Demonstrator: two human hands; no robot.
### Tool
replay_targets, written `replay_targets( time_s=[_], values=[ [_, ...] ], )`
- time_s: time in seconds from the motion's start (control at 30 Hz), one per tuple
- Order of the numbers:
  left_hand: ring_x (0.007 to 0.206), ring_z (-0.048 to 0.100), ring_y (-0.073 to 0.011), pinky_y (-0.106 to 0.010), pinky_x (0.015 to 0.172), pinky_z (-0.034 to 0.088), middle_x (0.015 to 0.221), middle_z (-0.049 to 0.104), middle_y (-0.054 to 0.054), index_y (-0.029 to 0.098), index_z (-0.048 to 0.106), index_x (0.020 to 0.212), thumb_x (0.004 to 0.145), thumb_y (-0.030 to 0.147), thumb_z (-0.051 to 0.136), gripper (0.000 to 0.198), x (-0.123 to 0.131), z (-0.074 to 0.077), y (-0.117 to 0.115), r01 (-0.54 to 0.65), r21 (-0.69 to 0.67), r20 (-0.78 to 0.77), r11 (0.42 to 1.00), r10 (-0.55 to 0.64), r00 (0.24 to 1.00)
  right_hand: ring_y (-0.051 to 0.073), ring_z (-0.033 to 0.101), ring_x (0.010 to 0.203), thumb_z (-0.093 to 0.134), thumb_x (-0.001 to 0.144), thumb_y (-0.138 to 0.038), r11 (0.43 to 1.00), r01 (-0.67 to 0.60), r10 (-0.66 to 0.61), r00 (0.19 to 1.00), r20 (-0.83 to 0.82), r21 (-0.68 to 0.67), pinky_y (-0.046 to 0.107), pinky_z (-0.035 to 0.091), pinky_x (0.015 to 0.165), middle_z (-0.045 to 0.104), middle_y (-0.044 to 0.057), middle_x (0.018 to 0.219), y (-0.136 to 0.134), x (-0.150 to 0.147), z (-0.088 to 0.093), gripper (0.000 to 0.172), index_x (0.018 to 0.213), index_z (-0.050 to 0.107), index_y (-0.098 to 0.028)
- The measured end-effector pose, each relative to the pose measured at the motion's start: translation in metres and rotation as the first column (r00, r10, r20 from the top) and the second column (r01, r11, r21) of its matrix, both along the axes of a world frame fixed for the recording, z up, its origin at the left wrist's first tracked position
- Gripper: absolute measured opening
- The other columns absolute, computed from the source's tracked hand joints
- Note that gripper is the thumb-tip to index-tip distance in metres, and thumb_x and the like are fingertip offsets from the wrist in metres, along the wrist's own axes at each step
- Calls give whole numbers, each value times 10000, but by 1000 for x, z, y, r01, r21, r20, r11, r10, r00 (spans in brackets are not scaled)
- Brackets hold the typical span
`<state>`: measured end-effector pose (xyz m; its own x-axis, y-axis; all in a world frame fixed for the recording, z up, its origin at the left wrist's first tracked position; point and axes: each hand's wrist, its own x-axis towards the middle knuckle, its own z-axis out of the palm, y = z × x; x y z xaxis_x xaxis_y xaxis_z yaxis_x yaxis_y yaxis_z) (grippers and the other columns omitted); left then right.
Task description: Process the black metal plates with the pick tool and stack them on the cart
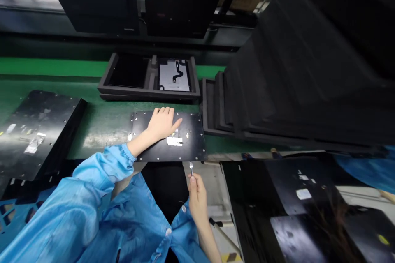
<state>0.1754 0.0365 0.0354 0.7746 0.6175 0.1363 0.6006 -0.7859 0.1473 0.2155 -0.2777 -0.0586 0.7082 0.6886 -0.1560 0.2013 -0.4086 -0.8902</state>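
My left hand (162, 123) rests flat on top of a black rectangular panel (148, 151), its thumb spread away from the fingers. Metal-coloured dots run along the panel's edges, and a torn white label (174, 141) lies right of that hand. Below the panel's near edge, my right hand (197, 199) is closed around a small silvery metal tool (191, 167) with a thin shaft and a flat, widened tip. The tip points up toward the panel's edge; whether it touches, I cannot tell.
Behind the panel sits a dark foam tray (148, 91) holding a black sheet (129, 70) and a silver-grey part (173, 76) with a black ribbon cable. Stacked foam trays (277, 70) rise at right. Black panels lie left (37, 127) and lower right (290, 189). A blue sleeve (364, 170) shows far right.
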Motion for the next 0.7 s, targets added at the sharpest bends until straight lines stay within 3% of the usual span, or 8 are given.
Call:
replay_targets(
  time_s=[0.1,0.17,0.23,0.33,0.4,0.53,0.7],
  values=[
    [1147,667,-373,-489,996,438,1203,742,-219,74,653,1295,1150,558,361,584,-3,0,0,20,13,-6,1000,-20,1000,184,576,684,412,1118,-665,1000,-14,14,1000,-9,-20,303,502,692,665,1,818,13,-1,4,548,1189,712,-213],
    [1146,664,-372,-485,994,431,1203,740,-215,75,651,1307,1151,560,359,587,-5,2,0,31,10,-12,999,-31,999,200,640,755,392,1124,-658,999,52,-52,998,27,-5,319,526,744,731,45,913,23,0,10,572,1232,710,-195],
    [1146,661,-370,-483,993,429,1196,742,-211,69,651,1320,1149,565,368,597,-5,3,-1,36,5,-14,999,-35,999,242,724,933,391,1123,-656,994,107,-108,991,75,26,353,562,847,788,114,1084,27,0,12,592,1262,715,-181],
    [1158,656,-369,-485,988,428,1236,745,-199,81,641,1394,1153,545,376,586,-5,4,-3,40,-1,-10,999,-40,999,292,748,1177,431,1111,-653,998,52,-54,994,92,20,403,579,997,802,152,1256,15,-3,4,576,1251,749,-194],
    [1174,652,-365,-493,987,426,1307,740,-180,125,605,1491,1162,505,368,555,-5,4,-4,65,-3,1,998,-65,998,300,754,1208,447,1109,-642,1000,20,-19,998,68,-12,422,582,1034,812,148,1260,2,-5,-7,561,1248,764,-200],
    [1191,643,-364,-512,999,422,1357,731,-169,152,586,1536,1170,472,343,543,-5,3,-4,99,-10,21,995,-98,995,317,747,1238,433,1111,-633,995,95,-93,992,82,-21,460,567,1071,796,177,1309,-8,-6,-22,588,1292,742,-166],
    [1210,640,-370,-523,1020,420,1361,728,-179,150,584,1538,1164,453,356,532,-6,5,-4,107,-46,22,993,-106,994,314,764,1194,384,1115,-643,993,104,-96,987,127,-55,443,572,1038,807,171,1263,6,-8,-16,609,1273,735,-171]
  ],
)
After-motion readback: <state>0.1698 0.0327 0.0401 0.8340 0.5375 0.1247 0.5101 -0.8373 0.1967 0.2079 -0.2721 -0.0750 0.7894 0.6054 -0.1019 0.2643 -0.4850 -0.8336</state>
